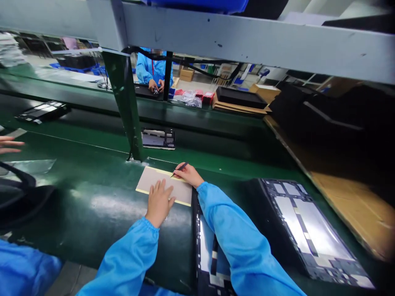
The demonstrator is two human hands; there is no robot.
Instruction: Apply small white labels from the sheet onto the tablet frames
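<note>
My left hand (159,202) lies flat, fingers spread, on a pale sheet with yellow edges (143,181). The sheet rests on the green table. In my right hand (189,174) is a pair of slim black tweezers (182,166), pinched between thumb and fingers. Their tip points down at the sheet's far edge, and I cannot tell whether it touches. Below my right forearm sits a dark device frame with silver panels (205,238), partly hidden by the sleeve.
A stack of device frames (308,226) stands on the right beside a cardboard sheet (354,209). Behind the green post (125,102) lies another frame (159,139). A co-worker's hand (10,144) shows at left; another person (154,70) works across the bench. A beam (247,39) crosses overhead.
</note>
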